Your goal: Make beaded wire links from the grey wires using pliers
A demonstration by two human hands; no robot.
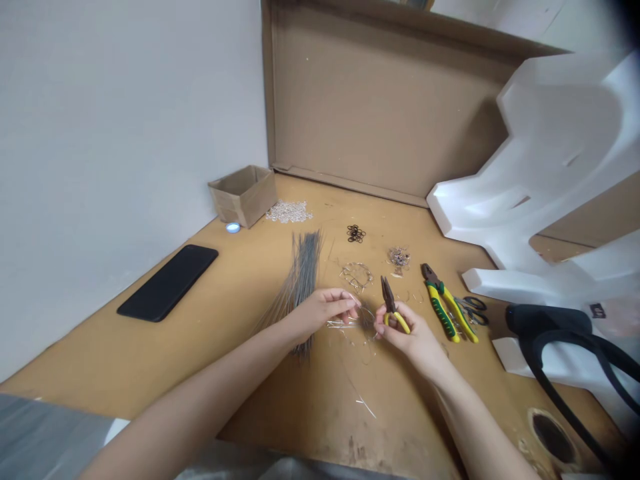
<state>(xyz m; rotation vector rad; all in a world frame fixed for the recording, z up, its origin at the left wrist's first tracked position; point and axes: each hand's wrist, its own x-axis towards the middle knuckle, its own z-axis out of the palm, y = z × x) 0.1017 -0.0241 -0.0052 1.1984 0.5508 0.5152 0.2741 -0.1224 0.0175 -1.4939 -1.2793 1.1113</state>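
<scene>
My left hand (333, 308) is closed in a pinch on a thin silvery wire (367, 310) that runs across to my right hand. In my right hand (404, 328) are yellow-handled long-nose pliers (389, 299), their dark jaws pointing away from me, while its thumb and fingertip pinch near the wire's other end. A bundle of straight grey wires (306, 267) lies beside and under my left wrist. Short wire pieces (343, 323) are on the table below my hands. Just beyond them sits a loose ring of bent wire pieces (357, 275).
Behind stand a small cardboard box (245, 197), clear beads (290, 211), black rings (356, 233) and a metal-ring pile (399, 257). A black phone (169, 283) lies left. Green-yellow pliers (447, 307), scissors (474, 310) and white foam (560, 147) are right.
</scene>
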